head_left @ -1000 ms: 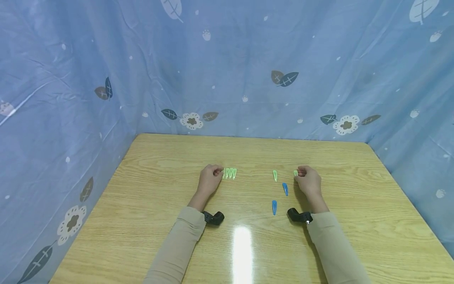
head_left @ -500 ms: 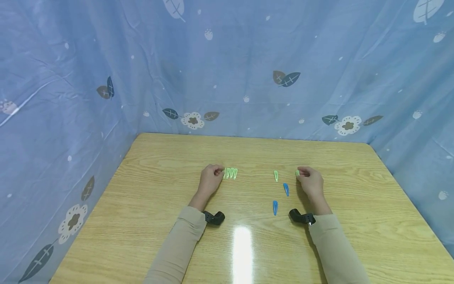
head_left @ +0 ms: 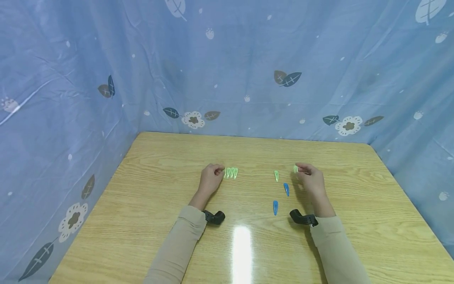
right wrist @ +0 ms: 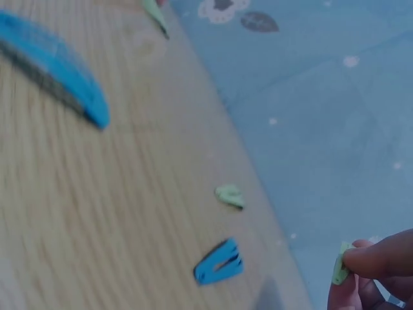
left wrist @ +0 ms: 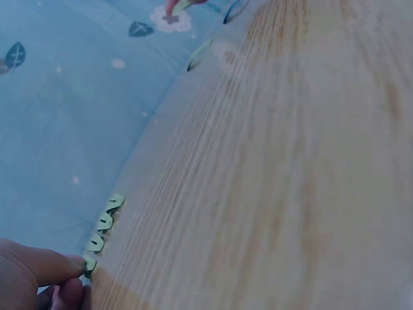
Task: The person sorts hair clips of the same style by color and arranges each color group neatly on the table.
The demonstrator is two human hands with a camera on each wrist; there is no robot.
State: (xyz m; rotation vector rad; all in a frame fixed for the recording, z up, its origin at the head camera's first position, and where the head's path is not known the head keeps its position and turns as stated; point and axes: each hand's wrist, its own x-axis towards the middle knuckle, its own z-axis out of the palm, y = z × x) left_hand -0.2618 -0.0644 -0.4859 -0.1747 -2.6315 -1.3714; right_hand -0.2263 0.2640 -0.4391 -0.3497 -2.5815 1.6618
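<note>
Four-fingered detail aside, a short row of green snap hair clips (head_left: 232, 172) lies side by side left of the table's middle. At the row's left end my left hand (head_left: 210, 179) pinches the outermost green clip (left wrist: 90, 264) between thumb and finger. My right hand (head_left: 312, 183) holds another green hair clip (right wrist: 340, 265) by thumb and fingertips, raised over the table on the right. Between the hands lies a loose green clip (head_left: 276, 176). Nearer to me are two blue hair clips, one (head_left: 286, 189) beside the right hand and one (head_left: 275, 207) lower down.
The wooden table (head_left: 159, 236) ends at a blue patterned curtain (head_left: 227, 71) at the back and sides. Black wrist mounts (head_left: 214, 218) sit at both sleeve cuffs. A bright light reflection (head_left: 242, 252) shows on the table's near part.
My right hand has lifted its green clip a little up and away from me. The left hand stays at the row's left end, and the loose clips lie as before.
</note>
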